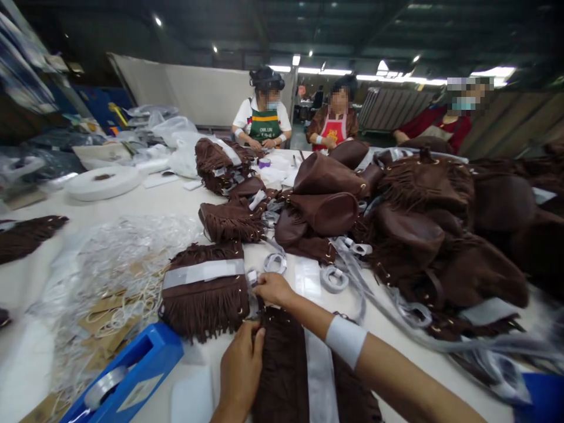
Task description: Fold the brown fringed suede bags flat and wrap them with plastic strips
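Note:
My right hand (274, 289) reaches in from the right, fingers pinched on a grey, plastic-wrapped strap (252, 302) beside a dark brown fringed bag (205, 299). That bag lies flat with a pale band around it. Just below, my left hand (241, 364) is closed, thumb against fingers, at the top edge of a second fringed bag (282, 364); what it pinches is hidden. A pale strip (321, 376) runs along the second bag, which lies under my right forearm.
Brown bags (326, 173) are heaped at the centre and right, with coiled wrapped straps (335, 279) among them. At left are a blue tape dispenser (132, 370), clear plastic bags with tags (110, 282) and a white roll (104, 182). Several co-workers (267, 120) are across the table.

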The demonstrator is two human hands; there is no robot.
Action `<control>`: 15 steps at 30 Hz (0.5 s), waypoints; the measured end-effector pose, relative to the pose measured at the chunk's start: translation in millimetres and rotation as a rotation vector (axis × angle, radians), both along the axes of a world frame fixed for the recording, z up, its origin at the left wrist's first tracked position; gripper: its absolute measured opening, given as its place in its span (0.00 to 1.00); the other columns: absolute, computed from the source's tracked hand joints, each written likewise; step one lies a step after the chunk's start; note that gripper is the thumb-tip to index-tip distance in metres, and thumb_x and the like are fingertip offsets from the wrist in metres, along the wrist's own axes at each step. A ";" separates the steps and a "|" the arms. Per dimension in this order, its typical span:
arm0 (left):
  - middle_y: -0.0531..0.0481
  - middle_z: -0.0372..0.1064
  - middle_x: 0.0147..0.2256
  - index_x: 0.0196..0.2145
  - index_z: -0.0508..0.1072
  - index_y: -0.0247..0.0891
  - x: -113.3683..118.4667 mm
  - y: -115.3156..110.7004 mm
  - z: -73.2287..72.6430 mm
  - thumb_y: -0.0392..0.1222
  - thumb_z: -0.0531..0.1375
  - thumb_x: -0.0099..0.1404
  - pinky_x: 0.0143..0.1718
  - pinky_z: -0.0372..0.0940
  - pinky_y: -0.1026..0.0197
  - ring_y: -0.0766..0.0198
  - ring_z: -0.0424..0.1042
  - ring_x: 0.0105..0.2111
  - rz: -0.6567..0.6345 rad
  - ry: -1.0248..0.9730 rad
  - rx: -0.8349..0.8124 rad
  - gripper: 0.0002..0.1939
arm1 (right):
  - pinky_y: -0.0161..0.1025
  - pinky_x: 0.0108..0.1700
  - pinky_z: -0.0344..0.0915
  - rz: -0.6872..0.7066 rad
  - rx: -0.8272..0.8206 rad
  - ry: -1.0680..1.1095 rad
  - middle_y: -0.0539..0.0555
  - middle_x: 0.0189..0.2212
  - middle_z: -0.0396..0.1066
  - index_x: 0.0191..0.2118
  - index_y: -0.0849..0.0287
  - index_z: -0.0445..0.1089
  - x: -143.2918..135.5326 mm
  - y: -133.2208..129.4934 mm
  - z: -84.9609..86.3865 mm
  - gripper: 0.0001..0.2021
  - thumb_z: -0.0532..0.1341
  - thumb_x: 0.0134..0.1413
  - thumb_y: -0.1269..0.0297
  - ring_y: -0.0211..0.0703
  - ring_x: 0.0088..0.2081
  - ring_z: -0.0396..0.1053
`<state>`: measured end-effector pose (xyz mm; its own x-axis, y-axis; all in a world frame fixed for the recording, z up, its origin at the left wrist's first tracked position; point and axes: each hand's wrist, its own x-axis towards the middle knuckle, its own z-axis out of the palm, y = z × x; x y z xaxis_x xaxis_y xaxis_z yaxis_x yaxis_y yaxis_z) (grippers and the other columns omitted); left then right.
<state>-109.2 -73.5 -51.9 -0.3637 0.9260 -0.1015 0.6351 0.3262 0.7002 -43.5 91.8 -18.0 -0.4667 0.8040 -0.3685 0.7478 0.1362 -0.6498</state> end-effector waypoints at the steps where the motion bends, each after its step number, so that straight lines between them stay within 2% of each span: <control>1: 0.49 0.74 0.39 0.38 0.69 0.44 -0.5 -5.2 0.1 0.47 0.46 0.71 0.41 0.65 0.56 0.58 0.74 0.39 -0.020 -0.005 -0.020 0.13 | 0.31 0.29 0.58 -0.013 -0.022 0.029 0.47 0.22 0.69 0.28 0.58 0.67 3.3 -0.2 -4.9 0.06 0.62 0.52 0.64 0.39 0.28 0.69; 3: 0.48 0.73 0.39 0.38 0.70 0.45 -4.2 -13.1 2.3 0.48 0.47 0.70 0.43 0.66 0.56 0.57 0.73 0.40 -0.066 -0.013 -0.037 0.14 | 0.31 0.28 0.59 -0.027 -0.055 0.085 0.46 0.21 0.67 0.32 0.58 0.64 13.5 -4.5 -8.1 0.05 0.56 0.58 0.64 0.37 0.25 0.67; 5: 0.46 0.72 0.46 0.43 0.70 0.45 -8.8 -13.3 5.7 0.50 0.49 0.69 0.48 0.65 0.55 0.57 0.73 0.43 -0.057 -0.026 0.000 0.14 | 0.31 0.29 0.60 -0.025 -0.006 0.155 0.46 0.22 0.66 0.33 0.58 0.62 23.6 -12.5 -4.2 0.06 0.54 0.60 0.63 0.37 0.26 0.66; 8: 0.42 0.68 0.53 0.54 0.66 0.43 -10.8 1.7 8.4 0.54 0.52 0.66 0.50 0.66 0.53 0.57 0.73 0.42 0.104 -0.115 0.069 0.22 | 0.34 0.33 0.59 0.053 0.230 0.287 0.48 0.26 0.66 0.33 0.57 0.62 31.7 -26.8 7.0 0.05 0.55 0.60 0.64 0.39 0.30 0.65; 11: 0.42 0.72 0.49 0.51 0.69 0.41 -5.4 21.0 3.4 0.53 0.53 0.65 0.48 0.68 0.52 0.52 0.73 0.45 0.223 -0.321 0.019 0.22 | 0.36 0.38 0.60 0.310 0.392 0.338 0.51 0.33 0.68 0.35 0.57 0.65 33.2 -38.2 20.2 0.04 0.54 0.61 0.68 0.41 0.36 0.66; 13: 0.42 0.75 0.45 0.46 0.73 0.41 0.0 26.4 -3.0 0.52 0.54 0.65 0.48 0.68 0.51 0.49 0.72 0.48 0.248 -0.434 -0.030 0.18 | 0.39 0.41 0.61 0.563 0.452 0.285 0.53 0.38 0.69 0.38 0.56 0.66 32.9 -41.9 31.8 0.06 0.53 0.61 0.70 0.44 0.40 0.65; 15: 0.43 0.74 0.44 0.45 0.74 0.41 4.5 23.7 -8.3 0.50 0.56 0.66 0.48 0.68 0.50 0.51 0.72 0.47 0.265 -0.499 -0.065 0.15 | 0.42 0.43 0.61 0.810 0.507 0.209 0.54 0.41 0.70 0.39 0.55 0.67 31.8 -42.0 46.2 0.06 0.54 0.61 0.69 0.47 0.41 0.65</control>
<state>-104.6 -49.7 -60.2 -0.4761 0.7957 -0.3743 0.1228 0.4816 0.8677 -11.8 49.8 28.2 -0.9641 0.2515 0.0850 0.1813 0.8577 -0.4812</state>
